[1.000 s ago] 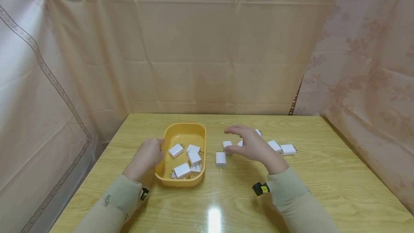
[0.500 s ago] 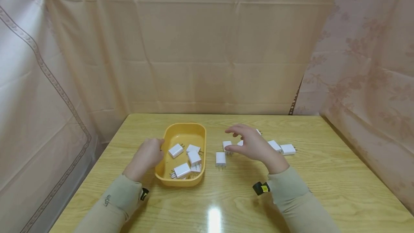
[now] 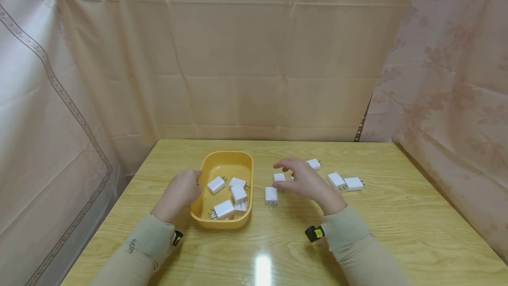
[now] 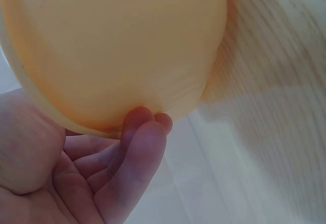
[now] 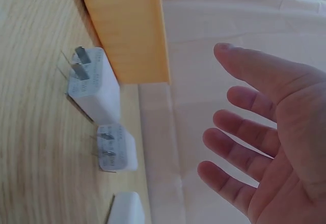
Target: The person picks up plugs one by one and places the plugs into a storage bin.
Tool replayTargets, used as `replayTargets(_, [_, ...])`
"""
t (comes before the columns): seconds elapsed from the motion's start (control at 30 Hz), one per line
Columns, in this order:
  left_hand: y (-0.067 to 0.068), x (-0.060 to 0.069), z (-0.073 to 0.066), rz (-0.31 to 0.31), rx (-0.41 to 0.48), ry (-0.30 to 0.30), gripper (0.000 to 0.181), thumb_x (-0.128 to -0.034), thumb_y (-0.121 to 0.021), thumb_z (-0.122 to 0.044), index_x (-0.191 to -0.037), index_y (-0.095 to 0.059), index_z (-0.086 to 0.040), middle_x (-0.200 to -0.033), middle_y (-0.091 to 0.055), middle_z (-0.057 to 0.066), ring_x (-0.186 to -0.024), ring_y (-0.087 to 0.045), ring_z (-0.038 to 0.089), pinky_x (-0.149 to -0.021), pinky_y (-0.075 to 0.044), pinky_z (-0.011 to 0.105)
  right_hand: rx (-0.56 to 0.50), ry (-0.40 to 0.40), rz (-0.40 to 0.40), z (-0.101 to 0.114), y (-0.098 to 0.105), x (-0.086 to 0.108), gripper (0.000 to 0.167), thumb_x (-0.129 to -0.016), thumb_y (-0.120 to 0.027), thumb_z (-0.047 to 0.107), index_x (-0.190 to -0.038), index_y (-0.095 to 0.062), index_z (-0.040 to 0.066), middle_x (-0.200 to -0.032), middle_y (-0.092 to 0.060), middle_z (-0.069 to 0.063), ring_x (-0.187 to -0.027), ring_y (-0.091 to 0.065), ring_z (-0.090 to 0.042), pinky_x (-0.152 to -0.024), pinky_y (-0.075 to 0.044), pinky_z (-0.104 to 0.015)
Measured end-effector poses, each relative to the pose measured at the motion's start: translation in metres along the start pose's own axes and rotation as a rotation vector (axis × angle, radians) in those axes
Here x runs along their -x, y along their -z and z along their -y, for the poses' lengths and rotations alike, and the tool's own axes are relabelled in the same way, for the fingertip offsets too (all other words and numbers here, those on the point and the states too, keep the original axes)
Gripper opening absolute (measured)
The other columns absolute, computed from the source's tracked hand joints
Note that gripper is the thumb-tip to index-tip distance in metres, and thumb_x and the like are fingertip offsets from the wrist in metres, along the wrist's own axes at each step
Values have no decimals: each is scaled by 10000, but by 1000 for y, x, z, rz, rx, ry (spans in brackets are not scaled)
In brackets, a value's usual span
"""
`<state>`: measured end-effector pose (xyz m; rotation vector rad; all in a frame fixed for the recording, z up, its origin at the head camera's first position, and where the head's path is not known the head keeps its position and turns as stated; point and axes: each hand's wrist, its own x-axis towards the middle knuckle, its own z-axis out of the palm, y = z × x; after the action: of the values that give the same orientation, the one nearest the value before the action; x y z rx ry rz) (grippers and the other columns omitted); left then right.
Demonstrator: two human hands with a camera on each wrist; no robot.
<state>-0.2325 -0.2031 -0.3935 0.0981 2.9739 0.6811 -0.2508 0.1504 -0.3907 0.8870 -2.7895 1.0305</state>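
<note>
My left hand (image 3: 180,193) grips the left rim of a yellow plastic bin (image 3: 227,161). In the left wrist view its fingers (image 4: 140,150) curl against the bin's outer wall (image 4: 112,46). Several white plug chargers, one being this charger (image 3: 216,185), lie loose inside the bin. My right hand (image 3: 307,183) hovers above the table with fingers apart and relaxed, holding nothing. Beside it, to the bin's right, are a charger (image 3: 271,194) and another charger (image 3: 279,177), prongs toward me. One more charger is mostly hidden behind the right hand.
Farther back lies a charger (image 3: 314,164). A pair, one charger (image 3: 336,180) and its neighbour charger (image 3: 353,183), sits to the right of the hand. The wooden table (image 3: 416,215) ends at hanging cloth (image 3: 258,56) behind and at the sides.
My right hand has shifted slightly left and toward me, uncovering more of the back charger. The left hand and the bin stay put.
</note>
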Motion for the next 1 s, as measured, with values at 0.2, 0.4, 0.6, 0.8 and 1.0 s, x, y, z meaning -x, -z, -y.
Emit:
replayTargets(0.2, [0, 0, 0, 4, 1, 5, 471, -941, -549, 31, -1403, -529, 117, -1367, -570, 293, -570, -516, 192, -483, -461, 285, -23, 29, -13, -7, -10, -3, 470, -875, -812, 256, -1288, -677, 76, -1248, -669, -83, -1094, -611, -275, -901, -522, -494])
replayTargets(0.4, [1, 1, -1, 14, 13, 18, 475, -943, -544, 34, -1411, -523, 112, -1374, -566, 289, -553, -509, 187, -477, -459, 282, -27, 20, -9, -10, -18, -3, 486, -859, -825, 282, -1276, -688, 75, -1229, -684, -82, -1033, -624, -250, -841, -518, -429])
replayTargets(0.6, [2, 4, -3, 16, 25, 27, 479, -943, -543, 38, -1417, -523, 104, -1337, -589, 273, -497, -474, 168, -460, -447, 269, -46, -38, 24, -10, -25, -3, 480, -876, -813, 281, -1295, -681, 87, -1259, -668, -59, -1087, -611, -255, -892, -514, -441])
replayTargets(0.8, [3, 4, -4, 15, 23, 20, 477, -943, -547, 36, -1414, -524, 107, -1358, -576, 287, -494, -469, 168, -462, -447, 269, -53, -58, 56, -14, -33, -2, 486, -892, -799, 259, -1308, -666, 48, -1286, -652, -75, -1179, -596, -298, -988, -488, -480])
replayTargets(1.0, [3, 4, -3, 12, 16, 16, 473, -943, -546, 33, -1410, -527, 109, -1368, -569, 292, -507, -474, 176, -466, -448, 275, -55, -54, 86, -16, -39, -3, 489, -895, -796, 258, -1305, -660, 28, -1273, -654, -102, -1141, -612, -308, -977, -494, -487])
